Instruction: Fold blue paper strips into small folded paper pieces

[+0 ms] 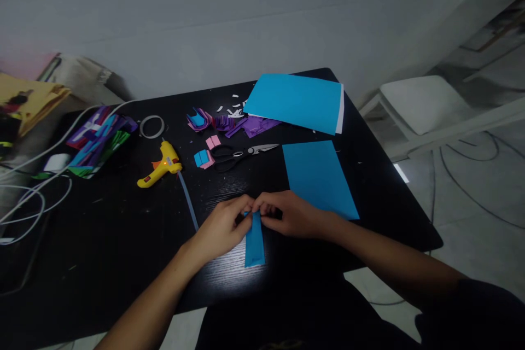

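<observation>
A narrow folded strip of blue paper (255, 243) lies on the black table near its front edge. My left hand (223, 227) pinches the strip's far end from the left, thumb and fingers closed on it. From the right, my right hand (287, 213) grips the same far end, its fingertips meeting those of the left. The hands partly hide that end of the paper. A blue sheet (318, 175) lies flat just beyond my right wrist. Scissors with black handles (246, 153) rest beyond the hands, blades pointing right.
A yellow glue gun (162, 164) with a glue stick lies left of the scissors, near a roll of tape (151, 127). Small folded paper pieces (203, 158), purple scraps (256, 126) and stacked blue sheets (295, 101) sit farther back. White cables (36, 191) trail at left.
</observation>
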### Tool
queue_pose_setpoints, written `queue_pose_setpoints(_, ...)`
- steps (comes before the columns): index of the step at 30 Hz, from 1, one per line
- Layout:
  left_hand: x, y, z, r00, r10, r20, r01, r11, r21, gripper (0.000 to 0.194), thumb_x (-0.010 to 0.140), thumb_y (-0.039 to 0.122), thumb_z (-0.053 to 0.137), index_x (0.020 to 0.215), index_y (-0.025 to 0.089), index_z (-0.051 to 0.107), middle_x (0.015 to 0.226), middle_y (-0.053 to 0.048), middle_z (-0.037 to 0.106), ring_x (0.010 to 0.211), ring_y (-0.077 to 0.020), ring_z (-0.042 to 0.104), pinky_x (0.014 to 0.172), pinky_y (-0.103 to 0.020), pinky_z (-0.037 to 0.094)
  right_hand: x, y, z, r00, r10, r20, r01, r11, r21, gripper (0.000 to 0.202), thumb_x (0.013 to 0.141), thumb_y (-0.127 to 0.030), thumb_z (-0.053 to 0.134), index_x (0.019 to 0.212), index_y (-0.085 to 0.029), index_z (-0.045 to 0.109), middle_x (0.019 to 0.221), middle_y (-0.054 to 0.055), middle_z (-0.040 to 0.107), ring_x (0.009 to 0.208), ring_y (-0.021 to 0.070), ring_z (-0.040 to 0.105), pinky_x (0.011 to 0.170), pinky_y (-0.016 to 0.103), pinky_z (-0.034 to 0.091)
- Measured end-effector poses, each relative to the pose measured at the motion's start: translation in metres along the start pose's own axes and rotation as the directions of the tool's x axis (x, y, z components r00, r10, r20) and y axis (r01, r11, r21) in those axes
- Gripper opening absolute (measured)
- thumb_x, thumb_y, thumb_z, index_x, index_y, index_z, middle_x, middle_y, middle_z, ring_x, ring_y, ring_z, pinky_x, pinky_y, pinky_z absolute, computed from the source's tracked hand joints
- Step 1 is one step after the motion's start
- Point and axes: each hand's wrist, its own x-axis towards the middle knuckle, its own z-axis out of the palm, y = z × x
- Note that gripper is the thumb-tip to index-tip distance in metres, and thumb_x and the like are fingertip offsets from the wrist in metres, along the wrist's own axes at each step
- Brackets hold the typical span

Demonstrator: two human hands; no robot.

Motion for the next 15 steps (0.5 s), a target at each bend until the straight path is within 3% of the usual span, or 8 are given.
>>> queue_pose_setpoints(15,0.0011,-0.0007,0.0006,1.000,-0.004,-0.008,0.004,1.000,-0.009,0.015,0.090,0.011,0.051,0.091,0.020,0.062,0.078,0.003,0.060,0.069,-0.0140,0.059,0.063,-0.024,0.043,0.0004,0.0020,0.0014,1.000,0.000,-0.015,0.000,1.000,0.017,0.021,0.092,-0.013,0.067,0.111,-0.021,0.068,0.089,0.001,0.073,0.080,0.0160,0.070,0.075,0.028,0.053)
